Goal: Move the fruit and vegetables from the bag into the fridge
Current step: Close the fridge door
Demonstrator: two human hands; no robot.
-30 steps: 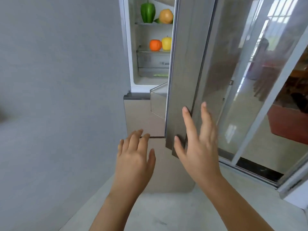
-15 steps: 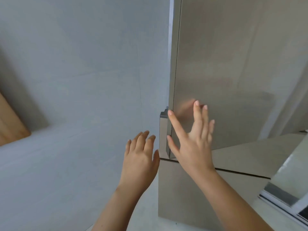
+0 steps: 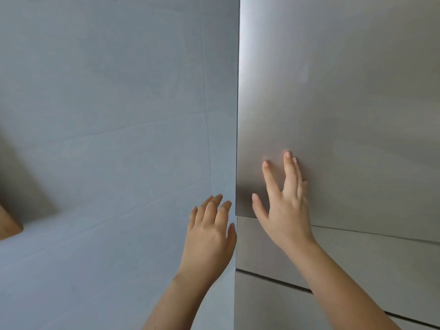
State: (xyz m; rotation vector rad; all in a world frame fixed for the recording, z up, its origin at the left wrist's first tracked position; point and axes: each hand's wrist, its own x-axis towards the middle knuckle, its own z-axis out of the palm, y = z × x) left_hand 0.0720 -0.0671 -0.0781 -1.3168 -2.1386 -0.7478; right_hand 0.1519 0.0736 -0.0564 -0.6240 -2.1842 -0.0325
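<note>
The fridge's upper door is a brushed grey metal panel filling the right half of the view, and it sits flush with the body. My right hand lies flat on its lower left corner, fingers straight and spread. My left hand hovers just left of the fridge's edge with relaxed, straight fingers, holding nothing. The fruit, the vegetables and the bag are hidden or out of view.
Below the upper door are the lower fridge drawer fronts, separated by dark seams. A grey tiled wall fills the left half. A brown wooden corner pokes in at the far left edge.
The upper door swung from wide open to fully closed under my right hand, hiding the shelves with the pepper and fruit. My view turned left, towards the wall.
</note>
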